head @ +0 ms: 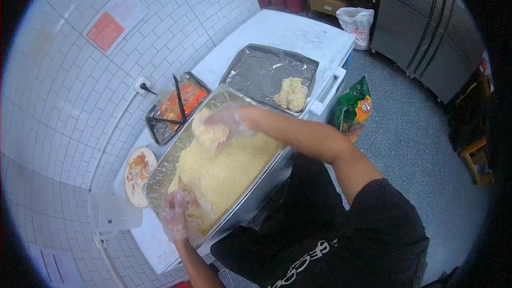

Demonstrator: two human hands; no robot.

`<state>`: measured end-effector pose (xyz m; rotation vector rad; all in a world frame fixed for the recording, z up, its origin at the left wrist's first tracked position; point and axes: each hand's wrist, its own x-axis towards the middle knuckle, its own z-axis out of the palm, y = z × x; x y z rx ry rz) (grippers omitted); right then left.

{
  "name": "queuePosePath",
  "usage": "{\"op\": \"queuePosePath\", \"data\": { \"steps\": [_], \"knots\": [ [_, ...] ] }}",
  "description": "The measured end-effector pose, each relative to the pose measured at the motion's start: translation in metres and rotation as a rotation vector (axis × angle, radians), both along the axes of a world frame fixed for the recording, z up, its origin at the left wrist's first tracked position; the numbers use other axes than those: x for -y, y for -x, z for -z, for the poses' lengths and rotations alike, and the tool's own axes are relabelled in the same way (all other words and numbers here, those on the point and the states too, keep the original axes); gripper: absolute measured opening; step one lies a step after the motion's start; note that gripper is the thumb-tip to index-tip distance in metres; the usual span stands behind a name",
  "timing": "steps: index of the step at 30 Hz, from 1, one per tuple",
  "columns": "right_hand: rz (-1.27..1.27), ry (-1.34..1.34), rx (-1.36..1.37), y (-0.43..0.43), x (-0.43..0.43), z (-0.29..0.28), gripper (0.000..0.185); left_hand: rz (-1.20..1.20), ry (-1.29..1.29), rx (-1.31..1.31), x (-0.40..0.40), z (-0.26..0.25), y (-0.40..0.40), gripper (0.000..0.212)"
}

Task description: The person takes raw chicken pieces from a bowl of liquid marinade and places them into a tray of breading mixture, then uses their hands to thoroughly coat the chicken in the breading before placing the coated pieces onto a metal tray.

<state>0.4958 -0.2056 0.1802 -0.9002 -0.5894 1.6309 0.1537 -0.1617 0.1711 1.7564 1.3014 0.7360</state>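
A deep steel pan (244, 204) holds a wide bed of pale yellow breadcrumbs (236, 164). My right hand (236, 120), in a clear plastic glove, grips a crumb-coated piece of food (209, 130) at the pan's far end. My left hand (176, 212), gloved the same way, is at the near left end, its fingers over the crumbs. Beside those fingers a reddish, partly coated piece (186, 192) shows; whether they hold it is unclear. Past the pan, a foil-lined tray (264, 74) carries a breaded portion (294, 95) in its right corner.
Along the tiled wall stand a dark tray (160, 130) with bagged orange food and black tongs (179, 100), a plate of floury pieces (140, 172) and a clear plastic jug (116, 212). All rest on a white chest freezer (288, 28). A green bag (354, 108) stands on the floor.
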Motion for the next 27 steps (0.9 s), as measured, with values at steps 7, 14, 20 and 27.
{"op": "queuePosePath", "data": {
  "steps": [7, 14, 20, 27],
  "knots": [
    [0.331, -0.096, 0.672, -0.15, 0.028, 0.036, 0.041, -0.24, 0.042, 0.212, 0.003, 0.051, 0.025, 0.035],
    [0.494, 0.061, 0.068, -0.247, 0.036, 0.172, 0.03, -0.311, 0.004, 0.326, -0.011, 0.053, 0.019, 0.023],
    [0.587, 0.125, -0.11, -0.224, 0.011, 0.153, 0.023, -0.285, 0.056, 0.362, -0.014, 0.056, 0.033, 0.023],
    [0.573, 0.106, 0.377, -0.294, 0.09, 0.184, 0.027, -0.308, 0.045, 0.42, -0.002, 0.058, 0.002, 0.02]
  ]
}}
